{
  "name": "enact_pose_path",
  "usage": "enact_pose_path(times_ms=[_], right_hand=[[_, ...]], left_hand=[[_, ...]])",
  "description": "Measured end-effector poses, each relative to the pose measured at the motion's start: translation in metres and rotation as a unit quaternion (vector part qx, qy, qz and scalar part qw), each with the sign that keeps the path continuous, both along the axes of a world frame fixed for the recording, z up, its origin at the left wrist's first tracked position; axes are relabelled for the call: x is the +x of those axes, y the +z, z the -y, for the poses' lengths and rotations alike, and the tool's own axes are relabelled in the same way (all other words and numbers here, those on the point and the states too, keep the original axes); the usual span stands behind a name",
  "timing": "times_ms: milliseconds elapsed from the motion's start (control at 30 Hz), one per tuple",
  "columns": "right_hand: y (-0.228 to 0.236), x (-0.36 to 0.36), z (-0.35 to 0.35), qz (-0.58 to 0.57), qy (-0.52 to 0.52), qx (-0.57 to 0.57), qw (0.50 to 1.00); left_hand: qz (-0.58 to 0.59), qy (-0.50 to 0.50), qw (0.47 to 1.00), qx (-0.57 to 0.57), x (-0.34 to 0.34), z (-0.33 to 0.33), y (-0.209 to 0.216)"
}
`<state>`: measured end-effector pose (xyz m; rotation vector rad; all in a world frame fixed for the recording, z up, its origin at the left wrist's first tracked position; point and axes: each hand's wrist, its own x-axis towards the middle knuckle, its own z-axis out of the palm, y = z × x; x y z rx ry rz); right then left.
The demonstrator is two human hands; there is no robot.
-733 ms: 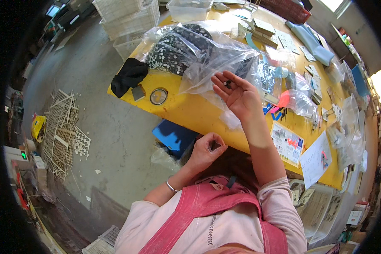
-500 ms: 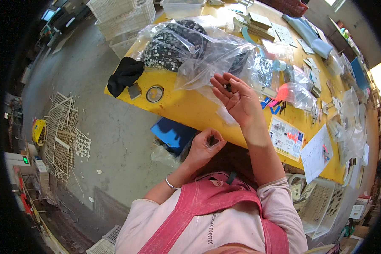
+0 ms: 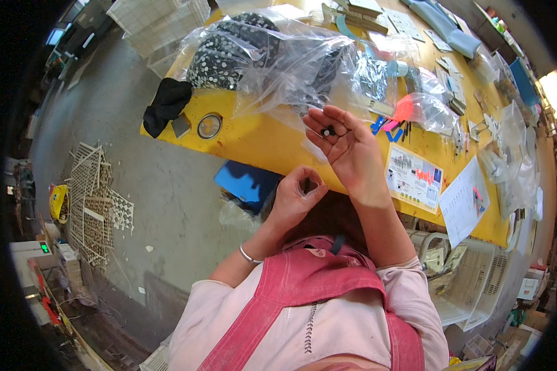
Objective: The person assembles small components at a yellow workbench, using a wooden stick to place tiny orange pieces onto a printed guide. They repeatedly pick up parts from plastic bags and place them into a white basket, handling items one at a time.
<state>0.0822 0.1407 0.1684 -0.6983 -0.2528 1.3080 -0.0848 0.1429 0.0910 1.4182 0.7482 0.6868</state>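
My right hand (image 3: 350,150) is held palm up above the table's front edge, its fingers loosely cupped. Several small black and white round pieces (image 3: 327,131) rest near the base of its fingers. Lower and to the left is my left hand (image 3: 296,196), just off the table edge and apart from the right one. Its fingers are curled and the thumb meets the index finger in a ring. What they pinch, if anything, is hidden. Behind the right hand lies a clear plastic bag (image 3: 303,80) over black cloth with white dots (image 3: 220,65).
The yellow table (image 3: 254,137) carries a black cloth (image 3: 167,102), a round tin (image 3: 209,126), blue-handled tools (image 3: 396,132) and printed sheets (image 3: 413,176). A blue box (image 3: 244,182) sits below its edge. White crates (image 3: 470,284) stand at right; lattice scraps (image 3: 93,204) lie on the floor.
The whole view has shifted, so the table's things sit farther left and higher. My left hand has risen slightly toward the right one. The right palm still bears the small pieces.
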Motion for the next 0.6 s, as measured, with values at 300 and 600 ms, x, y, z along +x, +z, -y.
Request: enact_pose_path(times_ms=[300,600], right_hand=[[-0.003,-0.027,0.056,0.143,-0.077,0.015,0.987],[-0.016,-0.025,0.099,0.343,-0.096,0.05,0.933]], left_hand=[[0.041,-0.023,0.998,0.042,0.032,0.004,0.005],[0.026,-0.061,0.998,0.017,0.058,0.028,-0.007]])
